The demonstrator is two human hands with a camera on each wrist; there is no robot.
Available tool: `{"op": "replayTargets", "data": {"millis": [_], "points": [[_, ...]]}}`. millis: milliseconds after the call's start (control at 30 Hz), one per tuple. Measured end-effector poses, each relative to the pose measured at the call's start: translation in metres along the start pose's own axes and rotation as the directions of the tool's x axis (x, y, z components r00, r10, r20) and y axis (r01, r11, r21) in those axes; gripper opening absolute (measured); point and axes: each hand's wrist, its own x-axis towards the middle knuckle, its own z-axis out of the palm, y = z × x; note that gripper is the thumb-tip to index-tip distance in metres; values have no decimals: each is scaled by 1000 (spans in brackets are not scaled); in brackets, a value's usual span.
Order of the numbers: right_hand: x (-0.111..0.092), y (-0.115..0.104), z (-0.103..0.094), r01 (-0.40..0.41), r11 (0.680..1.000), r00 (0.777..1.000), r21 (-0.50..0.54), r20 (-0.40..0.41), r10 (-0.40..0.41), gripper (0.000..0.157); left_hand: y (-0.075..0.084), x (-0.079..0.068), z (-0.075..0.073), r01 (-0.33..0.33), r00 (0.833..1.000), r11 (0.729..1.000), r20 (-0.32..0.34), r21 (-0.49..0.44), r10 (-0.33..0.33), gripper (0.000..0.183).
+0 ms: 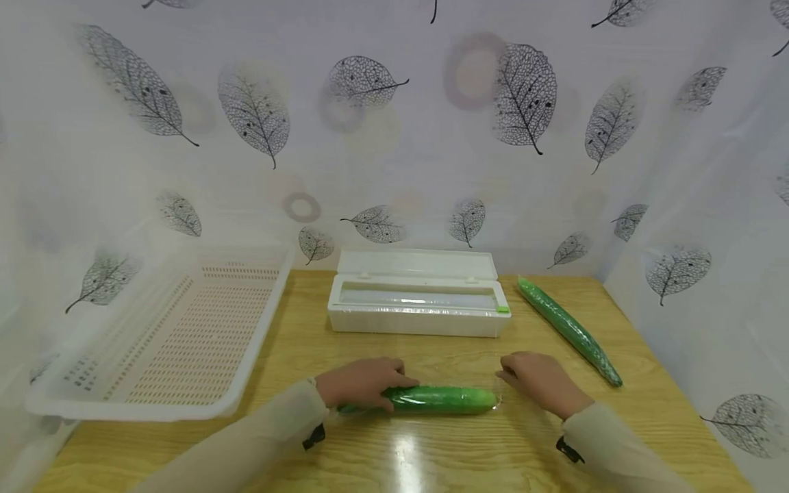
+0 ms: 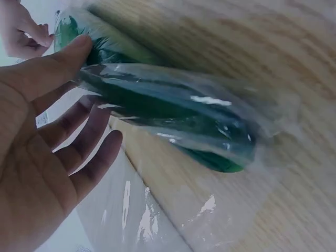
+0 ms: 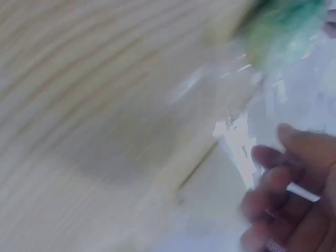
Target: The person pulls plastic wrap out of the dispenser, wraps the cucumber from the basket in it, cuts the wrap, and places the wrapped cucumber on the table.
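Left grip [image 1: 357, 383]: clamped on the front cucumber [image 1: 440, 400], thumb and fingers either side of it, near its darker end. The front cucumber lies on the bench [image 1: 493, 452], under and to the right of this grip, inside clear film [image 2: 210, 100] that runs past the dark end in the left wrist view. Long axis: side to side, nearly level across the head view. The pale tip points right, toward the right grip [image 1: 542, 383]; the dark end shows just left of the left grip.

Right grip: fingers bent, near the pale tip and apart from it. Film shows by the fingertips; whether they pinch it cannot be told, the right wrist view being blurred.

Beyond and between the two grips: a white box [image 1: 413, 323], lid [image 1: 419, 263] raised, holding a roll [image 1: 416, 299]. Rear cucumber [image 1: 570, 331]: beyond and right of the right grip, long axis oblique, pale end far, dark end near. White basket [image 1: 132, 411]: left of the left grip.
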Motion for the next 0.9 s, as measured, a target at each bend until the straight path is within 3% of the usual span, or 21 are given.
{"op": "replayTargets", "data": {"millis": [133,267,467,667,900], "points": [[3,-19,0,212,971,977,112,-35,-210,10,-5,2,-3,-4,999,999,32,-39,5,61],[5,-35,5,357,929,934,104,-42,-354,26,-10,1,-6,4,999,993,46,-118,2,60],[7,-43,10,361,931,932,60,-46,-359,35,-13,-4,-11,48,998,971,46,-234,-38,50],[9,-43,10,360,931,933,61,-43,-358,34,-18,-11,-13,78,997,973,9,-216,-78,12],[9,-44,12,368,929,930,51,-50,-365,33,-18,-19,-19,75,997,963,37,-258,-68,14]]}}
